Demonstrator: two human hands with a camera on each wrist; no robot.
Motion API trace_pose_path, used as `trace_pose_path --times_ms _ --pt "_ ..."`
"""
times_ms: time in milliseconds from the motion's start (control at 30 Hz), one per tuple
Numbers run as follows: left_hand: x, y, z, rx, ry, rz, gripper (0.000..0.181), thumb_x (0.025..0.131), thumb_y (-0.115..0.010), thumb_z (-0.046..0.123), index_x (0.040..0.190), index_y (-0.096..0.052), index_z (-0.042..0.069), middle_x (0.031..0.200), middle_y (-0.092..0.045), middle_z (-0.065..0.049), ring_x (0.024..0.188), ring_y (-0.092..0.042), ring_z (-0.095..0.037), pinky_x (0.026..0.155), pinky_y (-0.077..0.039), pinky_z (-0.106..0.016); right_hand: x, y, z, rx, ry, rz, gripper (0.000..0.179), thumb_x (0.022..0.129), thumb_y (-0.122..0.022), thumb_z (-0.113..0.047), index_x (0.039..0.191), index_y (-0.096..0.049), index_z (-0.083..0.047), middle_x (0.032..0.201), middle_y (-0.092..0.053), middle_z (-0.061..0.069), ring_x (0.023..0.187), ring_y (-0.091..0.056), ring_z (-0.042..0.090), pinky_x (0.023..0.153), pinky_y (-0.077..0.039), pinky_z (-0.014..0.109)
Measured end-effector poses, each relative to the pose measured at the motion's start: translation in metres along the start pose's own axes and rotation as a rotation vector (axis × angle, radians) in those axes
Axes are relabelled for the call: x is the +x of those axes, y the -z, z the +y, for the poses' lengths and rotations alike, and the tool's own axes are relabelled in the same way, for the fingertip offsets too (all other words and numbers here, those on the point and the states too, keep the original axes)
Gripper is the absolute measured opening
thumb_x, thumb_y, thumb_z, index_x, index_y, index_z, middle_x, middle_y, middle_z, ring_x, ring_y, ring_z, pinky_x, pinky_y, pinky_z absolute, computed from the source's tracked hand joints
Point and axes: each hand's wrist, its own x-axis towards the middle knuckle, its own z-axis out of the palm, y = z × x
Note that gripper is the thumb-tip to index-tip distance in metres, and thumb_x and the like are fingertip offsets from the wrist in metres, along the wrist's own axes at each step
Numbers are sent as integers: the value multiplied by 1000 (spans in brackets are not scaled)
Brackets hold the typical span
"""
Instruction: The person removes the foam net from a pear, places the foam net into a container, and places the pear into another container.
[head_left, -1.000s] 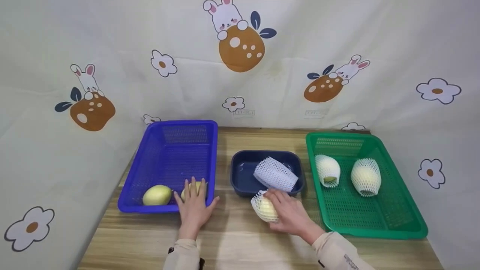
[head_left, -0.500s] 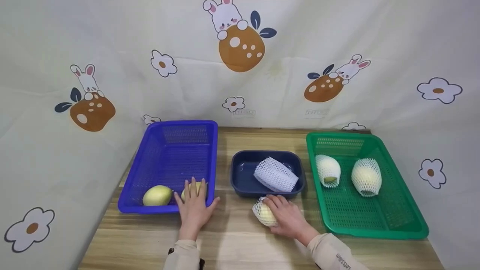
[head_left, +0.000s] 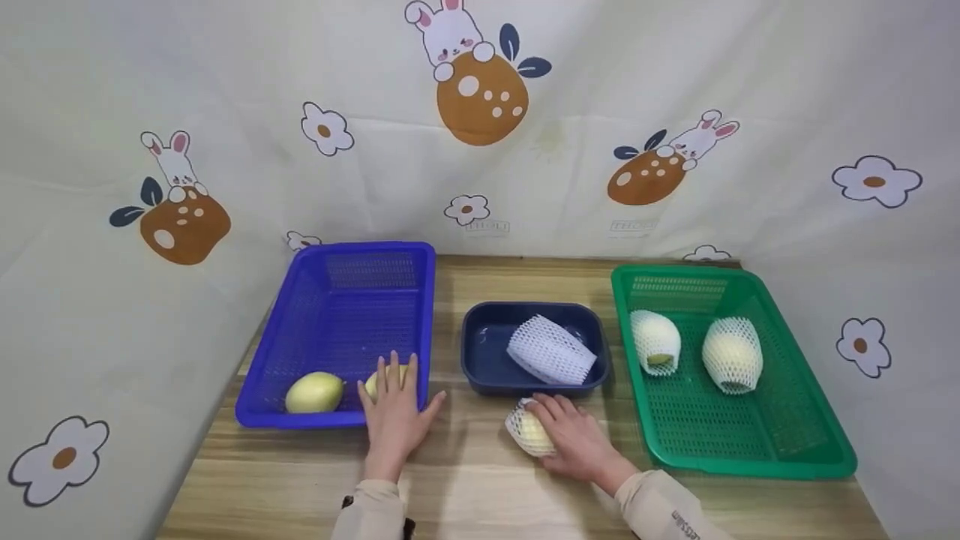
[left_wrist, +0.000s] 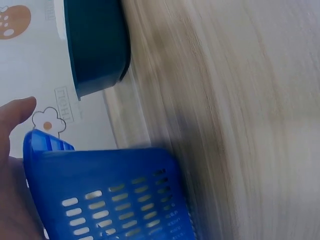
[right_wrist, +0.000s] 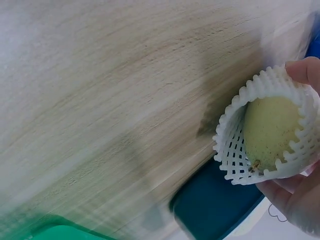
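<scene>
Head view: nearest, over the table, a netted fruit is gripped by the right hand; in the right wrist view it is seen clamped between thumb and fingers, one end of the fruit being exposed. The left hand is positioned across the near rim of a blue basket, its fingers spread apart, and a bare yellow-green fruit is partly hidden by them. Just to the left of that hand, a second bare fruit is contained in the same basket. Just beyond the right hand, a foam sleeve is contained in a navy tray. To the right of the right hand, two wrapped fruits are contained in a green basket. Farthest from both hands, a cloth printed with rabbits and flowers is seen.
</scene>
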Motion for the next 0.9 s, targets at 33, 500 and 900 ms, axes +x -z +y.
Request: trace_pose_path --times_ms 33,500,900 --pt "0 -1 4 -27 -28 48 68 78 -58 46 132 -41 7 136 -31 -20 127 -18 -36 97 -4 -59 -1 1 0 17 -4 -11 82 52 -76 -37 122 -43 -9 123 -43 11 102 -45 30 64 -47 43" --pt "-24 -36 59 -343 -326 116 38 75 -66 30 106 -59 8 99 -58 -6 89 -55 -25 74 -45 -40 -18 0 15 277 85 36 95 63 -76 -38 135 -28 2 135 -33 16 120 -33 29 92 -35 41" --pt "-34 -64 74 -391 -294 -353 77 71 -70 38 130 -37 0 119 -47 -18 104 -47 -33 86 -39 -43 -27 0 20 317 75 27 84 68 -73 -34 135 -32 -5 136 -30 17 119 -33 35 89 -36 47"
